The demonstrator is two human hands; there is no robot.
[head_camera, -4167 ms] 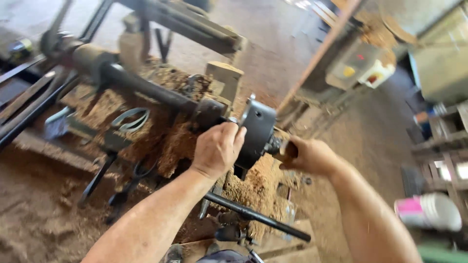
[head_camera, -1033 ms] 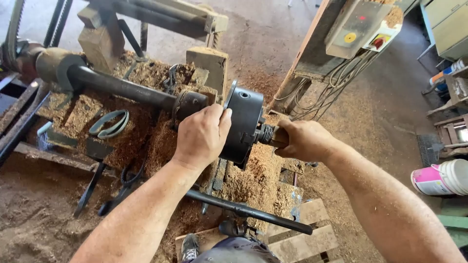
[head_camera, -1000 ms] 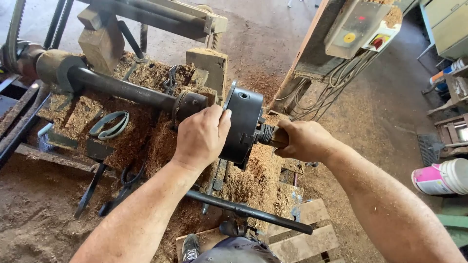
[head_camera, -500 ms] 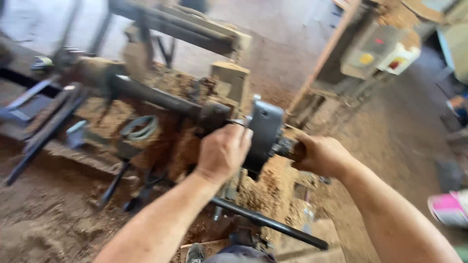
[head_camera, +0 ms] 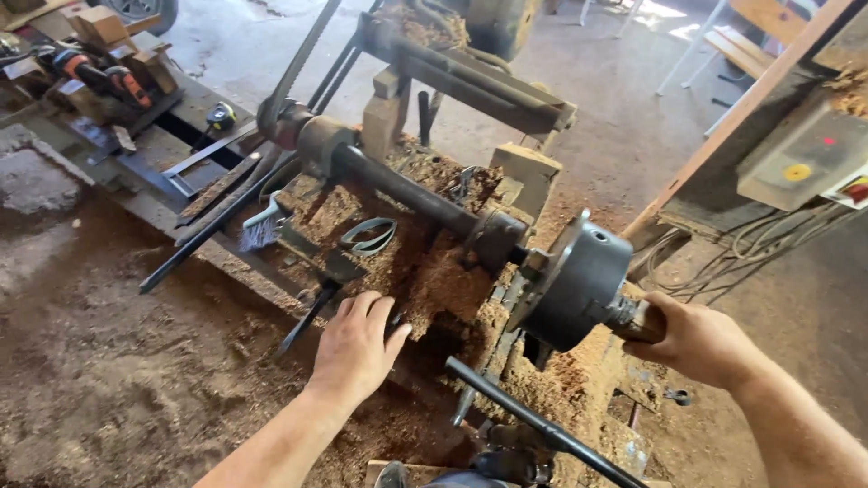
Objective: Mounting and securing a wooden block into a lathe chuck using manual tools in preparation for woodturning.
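Gripping wood stub (head_camera: 640,318), round steel chuck (head_camera: 579,285)

Tight room around the lathe, with more room lying to the left.

The round chuck (head_camera: 579,285) and dark shaft (head_camera: 407,192) are blocking the middle, a black bar (head_camera: 533,423) is crossing low in front, and loose tools (head_camera: 312,312) are lying in the sawdust (head_camera: 434,280) just beside the left hand (head_camera: 357,348); the dirt floor (head_camera: 117,361) on the left is offering the widest passage, while hanging wires (head_camera: 750,258) are crowding the right hand (head_camera: 701,342).
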